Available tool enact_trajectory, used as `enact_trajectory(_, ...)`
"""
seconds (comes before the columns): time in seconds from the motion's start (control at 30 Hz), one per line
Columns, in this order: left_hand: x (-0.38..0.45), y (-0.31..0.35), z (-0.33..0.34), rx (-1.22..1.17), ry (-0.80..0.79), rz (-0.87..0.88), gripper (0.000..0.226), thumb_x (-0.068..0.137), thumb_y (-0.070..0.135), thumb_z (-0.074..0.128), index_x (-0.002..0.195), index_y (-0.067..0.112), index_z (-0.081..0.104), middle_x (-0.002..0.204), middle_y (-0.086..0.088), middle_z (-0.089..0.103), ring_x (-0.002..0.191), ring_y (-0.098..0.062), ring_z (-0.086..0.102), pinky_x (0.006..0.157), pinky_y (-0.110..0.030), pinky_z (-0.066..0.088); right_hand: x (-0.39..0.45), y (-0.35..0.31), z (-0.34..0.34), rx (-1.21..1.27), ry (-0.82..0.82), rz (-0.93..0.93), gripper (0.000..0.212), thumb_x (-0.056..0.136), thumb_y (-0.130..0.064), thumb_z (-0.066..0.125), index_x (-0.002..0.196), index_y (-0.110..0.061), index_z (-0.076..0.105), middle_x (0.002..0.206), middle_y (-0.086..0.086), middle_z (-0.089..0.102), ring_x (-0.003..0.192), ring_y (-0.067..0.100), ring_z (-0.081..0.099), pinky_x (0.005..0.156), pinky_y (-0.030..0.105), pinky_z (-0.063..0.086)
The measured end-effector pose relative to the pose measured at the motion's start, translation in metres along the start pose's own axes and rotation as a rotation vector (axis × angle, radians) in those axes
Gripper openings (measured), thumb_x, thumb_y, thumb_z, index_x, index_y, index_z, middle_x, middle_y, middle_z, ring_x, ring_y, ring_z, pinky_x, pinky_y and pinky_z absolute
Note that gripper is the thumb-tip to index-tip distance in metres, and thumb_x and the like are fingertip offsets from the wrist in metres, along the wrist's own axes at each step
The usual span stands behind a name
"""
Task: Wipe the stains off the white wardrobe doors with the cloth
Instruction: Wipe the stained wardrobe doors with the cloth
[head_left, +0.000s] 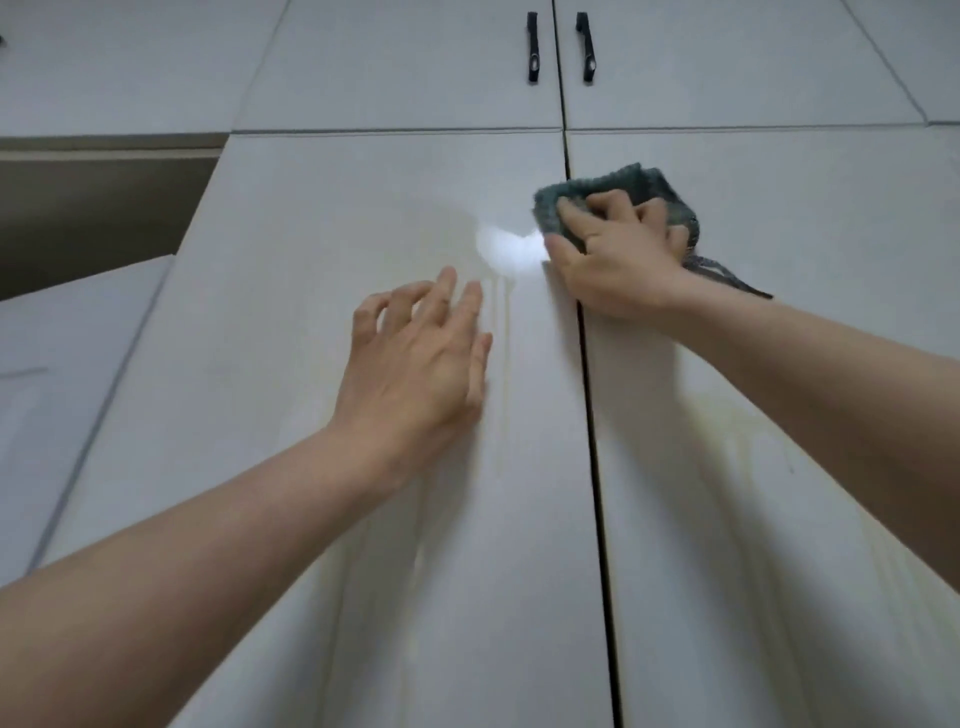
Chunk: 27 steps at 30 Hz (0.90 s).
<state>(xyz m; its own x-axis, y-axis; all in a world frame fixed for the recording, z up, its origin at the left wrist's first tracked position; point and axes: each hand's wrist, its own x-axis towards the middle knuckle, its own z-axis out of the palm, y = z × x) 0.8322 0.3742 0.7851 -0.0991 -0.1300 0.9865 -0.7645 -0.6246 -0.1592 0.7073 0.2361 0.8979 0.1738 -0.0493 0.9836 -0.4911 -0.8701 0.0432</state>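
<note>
Both forearms reach up from the bottom of the view toward the white doors (727, 364). My left hand (421, 353) is off the cloth, fingers loosely spread and holding nothing, lying against or just over the left door; I cannot tell if it touches. My right hand (618, 249) presses the grey-green cloth (623, 182) with its fingers curled over it, straddling the dark gap (592, 415) between the two doors, high up beneath the black handles (534, 49). Pale yellowish drip stains (504, 374) run down the left door below a bright glare spot (506, 249), and fainter ones mark the right door lower down. To do this well, I judge I should keep the cloth flat, press evenly, and stroke downward along each drip's length, steadying the door with my left hand so it does not rattle.
</note>
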Motion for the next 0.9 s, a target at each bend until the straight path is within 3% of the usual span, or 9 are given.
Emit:
enact_trajectory(0.1, 0.001, -0.036, -0.003, -0.003, -0.04, -0.175, 0.062, 0.103, 0.042, 0.033, 0.157, 0.019, 0.016, 0.166, -0.008, 0.005, 0.146, -0.028, 0.016, 0.116, -0.043, 0.011, -0.034, -0.046, 0.024, 0.01, 0.003, -0.198, 0.046, 0.1, -0.053, 0.031, 0.147, -0.049, 0.031, 0.156, -0.011, 0.025, 0.137, 0.025, 0.018, 0.109, 0.042, 0.013)
enact_trajectory(0.23, -0.003, -0.085, -0.005, -0.071, -0.129, -0.386, 0.071, 0.101, 0.047, 0.033, 0.157, 0.011, 0.009, 0.166, -0.013, -0.002, 0.149, -0.033, 0.008, 0.119, -0.048, 0.007, -0.059, -0.079, 0.044, 0.0, -0.077, -0.4, 0.048, 0.102, -0.054, 0.023, 0.15, -0.051, 0.019, 0.16, -0.015, 0.016, 0.144, 0.018, 0.008, 0.115, 0.038, 0.003)
enact_trajectory(0.3, -0.009, -0.11, -0.006, -0.046, -0.152, -0.466, 0.074, 0.101, 0.051, 0.029, 0.157, 0.008, 0.007, 0.165, -0.015, -0.002, 0.15, -0.034, 0.005, 0.12, -0.048, 0.003, -0.037, -0.073, 0.044, -0.06, -0.075, -0.378, 0.05, 0.102, -0.055, 0.018, 0.151, -0.05, 0.015, 0.162, -0.015, 0.013, 0.148, 0.02, 0.009, 0.118, 0.038, 0.002)
enact_trajectory(0.37, -0.014, -0.133, -0.009, -0.031, -0.169, -0.547, 0.077, 0.1, 0.054, 0.027, 0.155, 0.004, 0.007, 0.164, -0.017, 0.001, 0.149, -0.034, 0.005, 0.119, -0.047, 0.003, -0.009, -0.059, 0.038, -0.106, -0.004, -0.216, 0.053, 0.101, -0.055, 0.016, 0.153, -0.044, 0.014, 0.164, -0.009, 0.012, 0.149, 0.023, 0.011, 0.121, 0.04, 0.005)
enact_trajectory(0.5, -0.022, -0.167, -0.012, -0.089, -0.179, -0.648, 0.07, 0.099, 0.057, 0.03, 0.143, 0.003, 0.025, 0.151, -0.019, 0.026, 0.137, -0.036, 0.025, 0.11, -0.046, 0.021, 0.003, -0.067, 0.038, -0.068, 0.067, 0.11, 0.055, 0.102, -0.047, 0.017, 0.156, -0.035, 0.011, 0.165, 0.0, 0.009, 0.149, 0.031, 0.008, 0.119, 0.047, 0.004)
enact_trajectory(0.57, -0.023, -0.178, -0.011, -0.188, -0.217, -0.679, 0.071, 0.098, 0.059, 0.031, 0.143, 0.005, 0.025, 0.149, -0.02, 0.03, 0.136, -0.037, 0.028, 0.108, -0.047, 0.025, -0.014, -0.102, 0.05, -0.077, 0.082, 0.075, 0.055, 0.103, -0.043, 0.02, 0.156, -0.032, 0.012, 0.164, 0.003, 0.012, 0.147, 0.033, 0.009, 0.118, 0.048, 0.004)
enact_trajectory(0.67, -0.02, -0.188, -0.008, -0.396, -0.214, -0.672, 0.072, 0.099, 0.056, 0.037, 0.146, 0.005, 0.02, 0.151, -0.021, 0.03, 0.138, -0.039, 0.03, 0.109, -0.049, 0.029, -0.044, -0.154, 0.069, -0.045, 0.041, -0.14, 0.054, 0.102, -0.048, 0.024, 0.155, -0.038, 0.015, 0.162, -0.001, 0.014, 0.146, 0.028, 0.009, 0.117, 0.044, 0.002)
enact_trajectory(0.8, -0.016, -0.211, -0.007, -0.561, -0.189, -0.646, 0.062, 0.1, 0.05, 0.041, 0.142, 0.007, 0.026, 0.146, -0.015, 0.037, 0.13, -0.037, 0.041, 0.107, -0.048, 0.037, -0.039, -0.156, 0.073, -0.089, -0.047, -0.336, 0.054, 0.099, -0.058, 0.011, 0.152, -0.047, 0.012, 0.162, -0.01, 0.014, 0.147, 0.021, 0.009, 0.12, 0.041, 0.004)
enact_trajectory(0.9, -0.016, -0.227, -0.005, -0.657, -0.185, -0.621, 0.052, 0.1, 0.048, 0.044, 0.137, 0.013, 0.033, 0.137, -0.009, 0.046, 0.116, -0.03, 0.05, 0.094, -0.041, 0.044, 0.001, -0.12, 0.057, -0.17, -0.003, -0.184, 0.057, 0.1, -0.052, 0.008, 0.155, -0.039, 0.012, 0.164, -0.004, 0.012, 0.151, 0.021, 0.01, 0.122, 0.041, 0.006)
